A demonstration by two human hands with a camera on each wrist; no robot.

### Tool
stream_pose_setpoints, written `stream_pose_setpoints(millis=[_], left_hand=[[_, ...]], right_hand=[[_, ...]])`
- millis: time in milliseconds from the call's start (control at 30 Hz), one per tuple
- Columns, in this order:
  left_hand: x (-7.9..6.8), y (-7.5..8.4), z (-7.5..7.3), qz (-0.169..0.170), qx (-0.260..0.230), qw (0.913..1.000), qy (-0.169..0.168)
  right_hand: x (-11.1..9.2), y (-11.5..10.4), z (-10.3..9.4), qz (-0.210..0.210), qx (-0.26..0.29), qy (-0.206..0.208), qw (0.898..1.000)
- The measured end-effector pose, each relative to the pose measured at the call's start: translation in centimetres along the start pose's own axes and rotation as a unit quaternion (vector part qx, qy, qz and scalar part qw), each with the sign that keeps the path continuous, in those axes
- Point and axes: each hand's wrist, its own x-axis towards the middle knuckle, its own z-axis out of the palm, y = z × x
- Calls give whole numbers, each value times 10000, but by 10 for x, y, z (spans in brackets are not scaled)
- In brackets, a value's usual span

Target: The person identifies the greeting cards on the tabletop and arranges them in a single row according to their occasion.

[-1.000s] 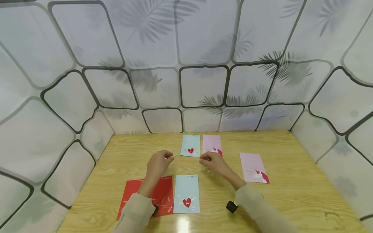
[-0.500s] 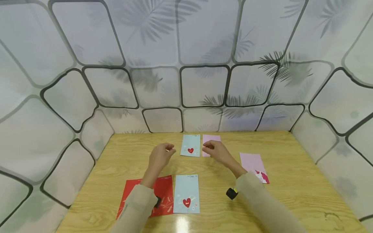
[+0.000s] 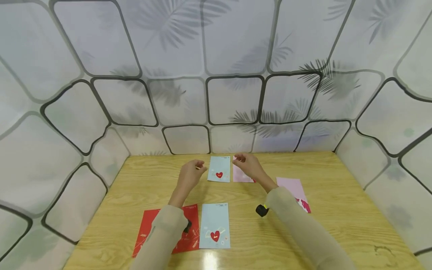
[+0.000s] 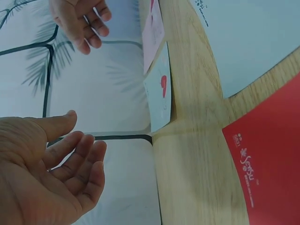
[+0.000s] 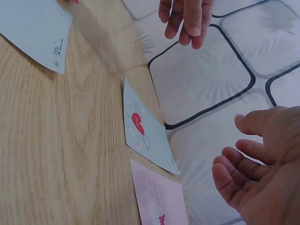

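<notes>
My left hand (image 3: 189, 175) hovers over the table, just left of the far blue heart card (image 3: 219, 169). Its fingers are loosely bent with a gap to the thumb, and nothing is in them in the left wrist view. Over the far pink unicorn card (image 3: 240, 175) hangs my right hand (image 3: 250, 167), covering part of it; in the right wrist view its relaxed fingers hold nothing. The two hands face each other, apart. Closer to me, a second blue heart card (image 3: 215, 225) lies beside a red card (image 3: 192, 221), which my left sleeve partly covers.
Another pink unicorn card (image 3: 290, 187) lies at the right, partly behind my right forearm. The wooden table (image 3: 341, 225) meets patterned fabric walls (image 3: 233, 101) at the back and both sides. A small black device (image 3: 261, 210) sits at my right wrist.
Both hands have risen and moved farther forward over the table, the right one now overlapping more of the far pink card's top. The cards stay where they were.
</notes>
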Motion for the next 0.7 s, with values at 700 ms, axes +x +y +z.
stream_pose_setpoints(millis=[700], left_hand=[[30, -24, 36, -174, -71, 9997, -128]], right_hand=[[32, 32, 21, 33, -50, 325, 9995]])
